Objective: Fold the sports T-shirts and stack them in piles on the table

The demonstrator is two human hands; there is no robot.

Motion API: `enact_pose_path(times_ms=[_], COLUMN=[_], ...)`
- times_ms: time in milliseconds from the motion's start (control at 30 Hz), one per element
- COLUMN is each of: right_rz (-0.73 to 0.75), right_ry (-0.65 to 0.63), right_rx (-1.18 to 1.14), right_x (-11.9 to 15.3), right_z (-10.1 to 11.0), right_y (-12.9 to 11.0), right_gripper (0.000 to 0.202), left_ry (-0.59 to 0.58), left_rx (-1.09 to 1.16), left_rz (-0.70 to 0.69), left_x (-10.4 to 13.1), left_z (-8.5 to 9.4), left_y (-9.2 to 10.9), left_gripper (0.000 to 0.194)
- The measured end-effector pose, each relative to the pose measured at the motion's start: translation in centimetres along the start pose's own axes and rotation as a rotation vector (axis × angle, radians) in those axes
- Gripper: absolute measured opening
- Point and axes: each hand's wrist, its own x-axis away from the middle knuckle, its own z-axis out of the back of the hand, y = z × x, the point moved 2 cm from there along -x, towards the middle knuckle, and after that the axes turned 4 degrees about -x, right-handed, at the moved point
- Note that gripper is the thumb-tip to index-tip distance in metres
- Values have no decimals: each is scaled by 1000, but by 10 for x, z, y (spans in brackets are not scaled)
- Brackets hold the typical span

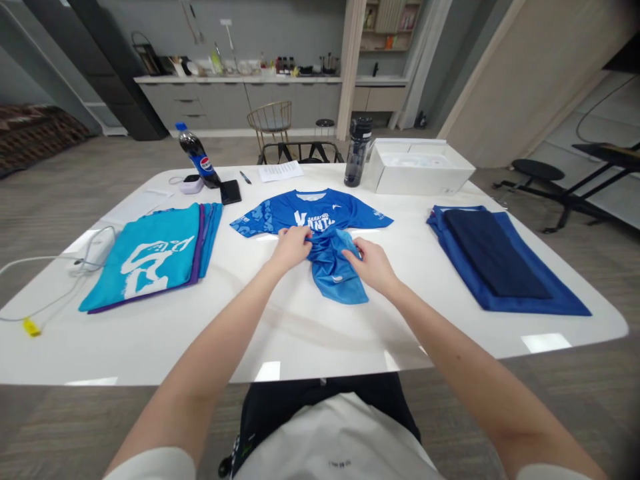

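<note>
A blue T-shirt (314,208) with white lettering lies on the white table (300,340), its collar and both sleeves spread toward the far side. Its lower part is bunched, and a lighter blue part shows near the hem. My left hand (294,245) is closed on the fabric just below the lettering. At the right edge of the bunched part, my right hand (367,262) pinches the light blue cloth between thumb and fingers.
Folded turquoise and purple cloths (150,257) lie left; folded dark blue cloths (500,257) lie right. Toward the back stand a cola bottle (199,155), a black phone (231,192), a paper (281,171), a dark bottle (357,153) and a white box (420,175). A cable (47,259) crosses the left edge.
</note>
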Motion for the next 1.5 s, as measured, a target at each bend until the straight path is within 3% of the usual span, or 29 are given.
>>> enact_pose_path(times_ms=[67, 133, 233, 300, 433, 567, 733, 933, 1100, 1233, 1400, 1500], right_rz=[177, 381, 539, 496, 225, 119, 77, -25, 41, 123, -3, -5], right_ry=[-39, -210, -419, -373, -152, -225, -335, -476, -314, -322, -308, -304], right_rx=[-72, -170, -267, -214, -35, 54, 208, 511, 402, 325, 411, 414], right_x=[25, 54, 89, 99, 94, 89, 108, 145, 151, 161, 181, 173], right_z=[5, 2, -10, -18, -24, -26, -3, 37, 34, 30, 59, 66], right_y=[-37, -69, -87, -76, -23, 9, 10, 19, 18, 26, 56, 58], right_gripper=[21, 18, 17, 17, 22, 33, 42, 50, 35, 29, 42, 50], left_ry=[30, 61, 87, 40, -156, -213, -220, -180, -112, -113, -141, -195], left_rx=[38, 132, 273, 300, 185, -113, -282, -351, -408, -393, -241, -140], left_rz=[-26, -83, -124, -141, -272, -293, -252, -202, -241, -151, -203, -294], left_x=[23, 51, 94, 117, 148, 164, 191, 226, 227, 235, 261, 258], left_z=[14, 26, 38, 38, 18, -4, 8, 32, 21, 13, 21, 27], left_y=[-6, -7, -4, 0, 15, 28, 16, -7, 12, 23, 47, 61], left_gripper=[38, 47, 53, 51, 32, 28, 22, 37, 27, 23, 24, 29])
